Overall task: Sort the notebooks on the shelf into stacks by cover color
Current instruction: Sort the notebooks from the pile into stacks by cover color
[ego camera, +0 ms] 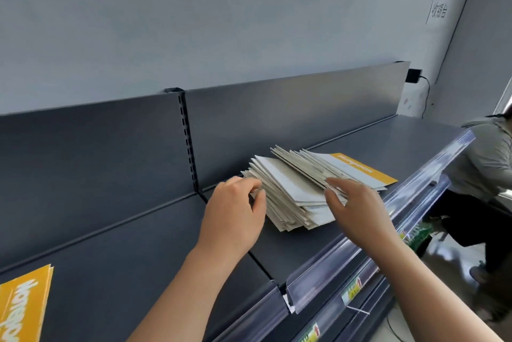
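On the dark shelf (pixel 124 244) I count two lots of notebooks. One is a loose pile (pixel 288 183) in the right bay, near the front edge. It is too fanned to count and shows mostly pale grey covers. One yellow-banded notebook (pixel 363 168) sticks out on its right, with white print too small to read.

The other is a small yellow stack (pixel 25 305) far left. Its white lettering runs sideways and I can't make it out.

Both hands are on the pile. The left hand (pixel 235 208) has its fingers curled, nipping the left corner. The right hand (pixel 357 208) pinches the front edges between thumb and forefinger.

One wall sign (pixel 439 10) reads 收银台. Three yellow-green price labels (pixel 351 290) below are blurred. One person (pixel 482 164) sits at the right.
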The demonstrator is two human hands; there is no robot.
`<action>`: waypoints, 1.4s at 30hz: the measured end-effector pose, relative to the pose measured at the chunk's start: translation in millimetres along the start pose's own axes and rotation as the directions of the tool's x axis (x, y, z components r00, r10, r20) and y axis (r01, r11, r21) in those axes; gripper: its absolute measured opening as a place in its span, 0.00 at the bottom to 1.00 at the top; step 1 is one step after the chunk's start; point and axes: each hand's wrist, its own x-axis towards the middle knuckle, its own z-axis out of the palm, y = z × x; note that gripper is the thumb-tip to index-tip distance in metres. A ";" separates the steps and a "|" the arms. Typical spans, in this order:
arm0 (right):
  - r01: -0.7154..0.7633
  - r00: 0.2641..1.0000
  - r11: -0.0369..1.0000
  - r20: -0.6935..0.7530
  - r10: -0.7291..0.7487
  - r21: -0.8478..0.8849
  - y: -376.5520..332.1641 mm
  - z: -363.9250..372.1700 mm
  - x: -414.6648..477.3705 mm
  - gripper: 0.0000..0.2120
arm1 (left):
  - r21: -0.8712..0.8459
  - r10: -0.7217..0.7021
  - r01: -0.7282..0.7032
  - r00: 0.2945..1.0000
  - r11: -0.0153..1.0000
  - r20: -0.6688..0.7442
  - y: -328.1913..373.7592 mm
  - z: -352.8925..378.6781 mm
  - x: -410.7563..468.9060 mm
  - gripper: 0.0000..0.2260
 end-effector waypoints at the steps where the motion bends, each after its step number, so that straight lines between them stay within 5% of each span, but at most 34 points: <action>1: -0.011 1.000 1.000 -0.008 0.011 0.006 6.8 -1.1 9.6 0.16 | -0.012 0.006 -0.006 1.000 1.000 0.009 3.4 8.0 8.0 0.09; 9: -0.055 0.996 0.998 0.063 0.056 -0.025 81.8 -3.4 102.4 0.16 | -0.054 0.049 -0.048 0.999 0.997 0.006 41.6 82.3 66.9 0.10; 14: -0.054 0.966 0.993 0.244 0.079 -0.106 147.7 1.8 164.5 0.16 | -0.059 0.001 -0.004 0.999 0.998 -0.054 74.3 125.5 92.5 0.11; 19: 0.033 0.882 0.972 0.464 0.081 -0.233 189.1 14.3 194.8 0.09 | 0.009 -0.120 0.120 0.992 0.993 0.035 100.4 171.9 107.5 0.10; 22: 0.134 0.855 0.982 0.516 -0.049 -0.131 203.6 15.8 202.3 0.05 | 0.105 -0.229 0.221 0.971 0.970 0.074 111.8 192.6 114.0 0.14; 25: 0.179 0.822 0.984 0.545 -0.164 0.025 206.1 8.8 203.4 0.13 | 0.265 -0.334 0.295 0.935 0.918 0.117 120.8 205.5 124.0 0.14; 31: 0.168 0.793 0.971 0.563 -0.235 0.168 214.4 -0.3 207.4 0.14 | 0.473 -0.469 0.392 0.881 0.789 0.054 121.4 228.3 135.2 0.14; 38: 0.027 0.816 0.986 0.565 -0.119 0.167 229.5 5.7 222.7 0.04 | 0.293 -0.537 0.503 0.843 0.813 0.041 116.2 220.7 136.2 0.02; 42: -0.088 0.807 0.984 0.590 -0.020 0.154 230.7 10.0 227.5 0.30 | 0.210 -0.572 0.556 0.820 0.804 0.019 123.1 214.6 135.4 0.06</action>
